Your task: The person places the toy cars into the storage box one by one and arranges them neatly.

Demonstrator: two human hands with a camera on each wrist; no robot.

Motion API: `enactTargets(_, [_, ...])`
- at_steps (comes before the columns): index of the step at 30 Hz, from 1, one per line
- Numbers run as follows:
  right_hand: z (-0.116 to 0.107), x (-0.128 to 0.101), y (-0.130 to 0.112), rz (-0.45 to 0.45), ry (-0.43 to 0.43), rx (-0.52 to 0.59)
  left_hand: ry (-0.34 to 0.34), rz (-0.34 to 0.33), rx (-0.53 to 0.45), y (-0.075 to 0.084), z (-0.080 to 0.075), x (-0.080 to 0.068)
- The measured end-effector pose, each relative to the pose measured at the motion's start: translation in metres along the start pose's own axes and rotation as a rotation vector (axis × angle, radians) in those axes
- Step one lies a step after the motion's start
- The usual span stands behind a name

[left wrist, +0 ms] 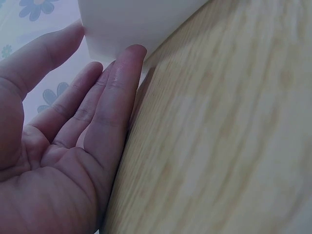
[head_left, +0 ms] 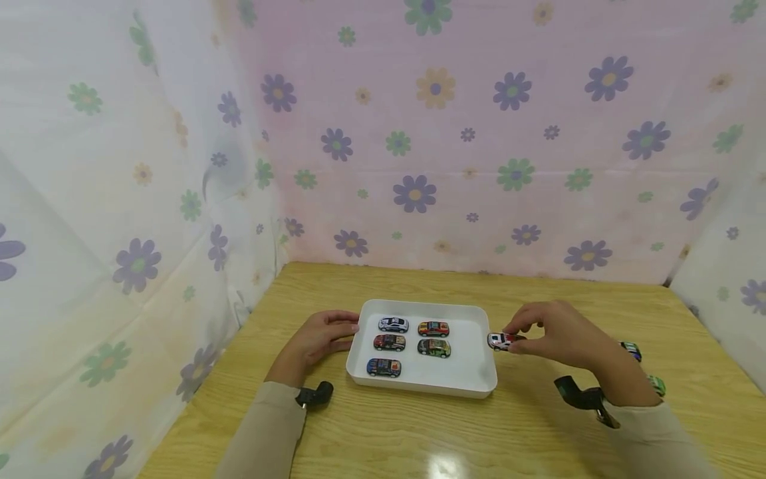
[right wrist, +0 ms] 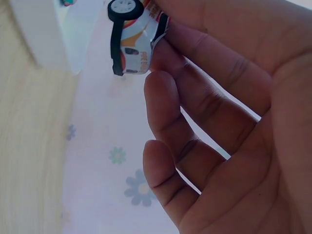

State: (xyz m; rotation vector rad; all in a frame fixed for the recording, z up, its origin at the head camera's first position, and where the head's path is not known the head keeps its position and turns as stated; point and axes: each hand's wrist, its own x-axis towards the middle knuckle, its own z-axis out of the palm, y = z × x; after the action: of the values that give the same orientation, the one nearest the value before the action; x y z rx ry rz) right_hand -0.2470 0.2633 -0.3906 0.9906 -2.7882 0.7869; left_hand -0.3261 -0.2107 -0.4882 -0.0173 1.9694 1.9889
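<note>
A white tray [head_left: 479, 379] sits mid-table and holds several toy cars, among them a white-blue one [head_left: 393, 324] and a blue one [head_left: 383, 367]. My right hand [head_left: 553, 336] pinches a white and red toy car [head_left: 501, 341] just above the tray's right rim; the right wrist view shows that car [right wrist: 134, 41] from below between my fingertips. With straight fingers my left hand [head_left: 320, 338] rests against the tray's left wall [left wrist: 131, 24], holding nothing.
Two more toy cars lie on the wooden table [head_left: 526, 439] behind my right wrist: a dark one [head_left: 631, 350] and a green one [head_left: 655, 384]. Flowered cloth walls [head_left: 455, 146] close in the back and both sides.
</note>
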Motion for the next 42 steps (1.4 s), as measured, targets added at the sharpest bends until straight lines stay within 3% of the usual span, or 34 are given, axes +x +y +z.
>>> enactTargets(17, [0.010,0.040,-0.029,0.022,-0.016,0.040,0.004,-0.007,0.010,-0.002,0.000,-0.001])
enactTargets(32, [0.057,0.057,-0.042,0.053,0.002,0.122,-0.029,0.011,0.025,-0.003,0.000,0.001])
enactTargets(37, [0.067,0.061,-0.047,0.083,-0.033,0.184,-0.023,0.014,0.018,-0.003,0.000,0.000])
enactTargets(42, [0.077,0.067,-0.051,0.120,-0.072,0.177,-0.016,0.016,0.009,-0.003,-0.001,-0.001])
